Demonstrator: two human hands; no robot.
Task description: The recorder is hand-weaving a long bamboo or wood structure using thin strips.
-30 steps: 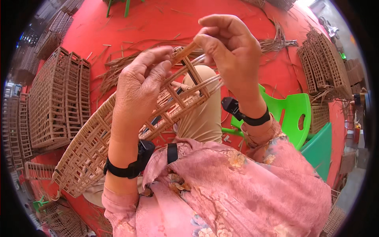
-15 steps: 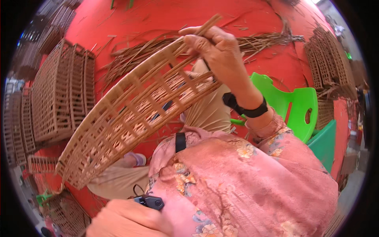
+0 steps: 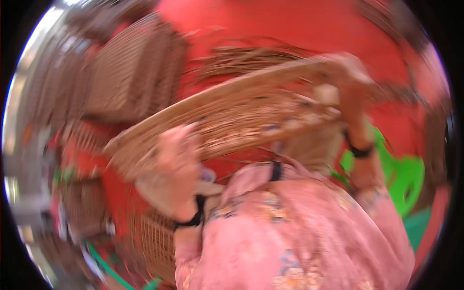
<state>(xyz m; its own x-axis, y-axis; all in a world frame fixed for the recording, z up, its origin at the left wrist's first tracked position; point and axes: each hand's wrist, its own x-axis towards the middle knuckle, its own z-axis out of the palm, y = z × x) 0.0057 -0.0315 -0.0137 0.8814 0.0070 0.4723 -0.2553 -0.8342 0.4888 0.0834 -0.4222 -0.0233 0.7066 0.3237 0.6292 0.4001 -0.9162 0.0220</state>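
A long, shallow woven wicker basket (image 3: 241, 116) hangs tilted in front of me above my lap, one pale rim toward the far side. At its right end my right hand (image 3: 349, 77) is closed round the rim; motion smears the fingers. My left hand (image 3: 180, 150) is raised in front of the basket's left part, touching it or just short of it; blur hides which. Whether the left fingers are open or closed does not show. A black band (image 3: 195, 212) circles the left wrist, and another black band (image 3: 360, 151) the right.
Stacked wicker baskets (image 3: 128, 72) stand at the far left. Loose cane strips (image 3: 246, 60) lie on the red floor (image 3: 232, 19) beyond the basket. To the right is a green plastic chair (image 3: 408, 186), and more wickerwork (image 3: 157, 237) lies at the lower left.
My left hand has come up from the lower edge to the basket. The view has swung left, and the basket with my right hand now appears farther right and more level.
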